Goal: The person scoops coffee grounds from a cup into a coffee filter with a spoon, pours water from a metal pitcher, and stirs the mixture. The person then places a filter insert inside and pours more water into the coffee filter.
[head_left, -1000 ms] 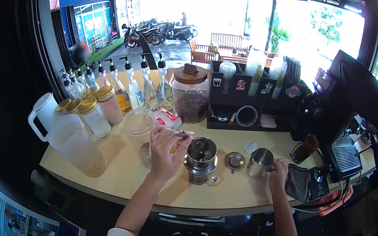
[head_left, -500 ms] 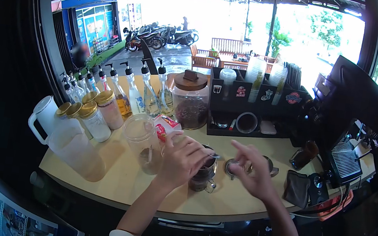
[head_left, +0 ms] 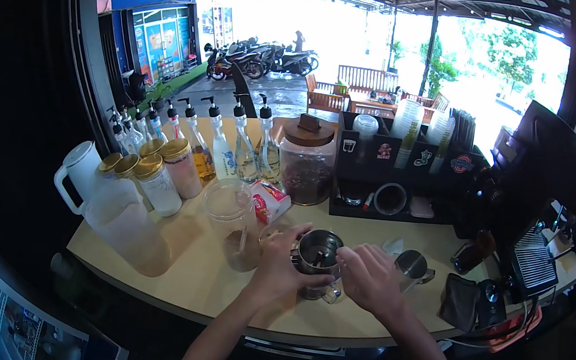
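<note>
A metal coffee filter cup [head_left: 320,248] with a small fitting inside sits over a glass mug [head_left: 318,292], whose handle shows below. My left hand [head_left: 282,264] wraps around the filter cup from the left, thumb across its front and fingers behind. At the cup's right rim, my right hand [head_left: 368,277] is closed with its fingers pinched together; whatever lies between them is hidden. A steel cup with a handle [head_left: 412,264] stands just right of my right hand. A clear plastic canister [head_left: 231,205] containing brown powder stands left of my left hand.
Behind are a red-and-white packet [head_left: 270,202], a wooden-lidded jar [head_left: 306,164] and pump bottles [head_left: 242,145]. Gold-lidded jars [head_left: 156,187] and a plastic pitcher [head_left: 121,224] line the left. A black cup organizer [head_left: 404,152] and a dark cloth [head_left: 459,301] are to the right.
The metal filter cup has moved from the counter on the right onto the mug. My left hand has lowered around it. My right hand has moved left and closed. The view has shifted slightly.
</note>
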A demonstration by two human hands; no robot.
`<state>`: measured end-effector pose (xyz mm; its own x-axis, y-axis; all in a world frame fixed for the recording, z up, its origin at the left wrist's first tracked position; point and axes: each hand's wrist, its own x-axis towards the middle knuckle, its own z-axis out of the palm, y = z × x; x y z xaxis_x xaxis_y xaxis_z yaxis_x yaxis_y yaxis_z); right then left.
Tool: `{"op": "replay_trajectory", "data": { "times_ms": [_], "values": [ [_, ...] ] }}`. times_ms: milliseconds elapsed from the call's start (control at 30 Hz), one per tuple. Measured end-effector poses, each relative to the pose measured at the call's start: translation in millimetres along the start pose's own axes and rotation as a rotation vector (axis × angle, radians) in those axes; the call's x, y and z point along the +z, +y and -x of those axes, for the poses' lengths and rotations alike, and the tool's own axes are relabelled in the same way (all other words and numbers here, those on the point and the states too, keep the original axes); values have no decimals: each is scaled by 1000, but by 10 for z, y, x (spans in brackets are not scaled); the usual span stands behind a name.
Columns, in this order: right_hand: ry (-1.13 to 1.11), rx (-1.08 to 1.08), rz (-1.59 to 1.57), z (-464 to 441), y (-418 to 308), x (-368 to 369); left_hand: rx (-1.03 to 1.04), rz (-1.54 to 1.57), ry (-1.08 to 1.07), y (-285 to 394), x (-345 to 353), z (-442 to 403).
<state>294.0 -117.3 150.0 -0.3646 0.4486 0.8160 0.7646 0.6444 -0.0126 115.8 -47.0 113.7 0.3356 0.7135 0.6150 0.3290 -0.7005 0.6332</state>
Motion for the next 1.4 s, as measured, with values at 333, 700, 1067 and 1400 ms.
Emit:
{"op": "replay_trajectory", "data": {
  "times_ms": [333,700,1067,1400],
  "values": [
    [-94,102,-361,108,55,44,-75,106,-61,-25,43,20],
    [-12,184,-343,96,69,-7,17,132,-58,-111,3,-46],
    [-58,295,-498,64,-2,-63,150,-28,-61,-158,-68,-84],
    [-76,39,-251,-15,117,-166,244,-167,-162,-21,-202,-137]
  ]
}}
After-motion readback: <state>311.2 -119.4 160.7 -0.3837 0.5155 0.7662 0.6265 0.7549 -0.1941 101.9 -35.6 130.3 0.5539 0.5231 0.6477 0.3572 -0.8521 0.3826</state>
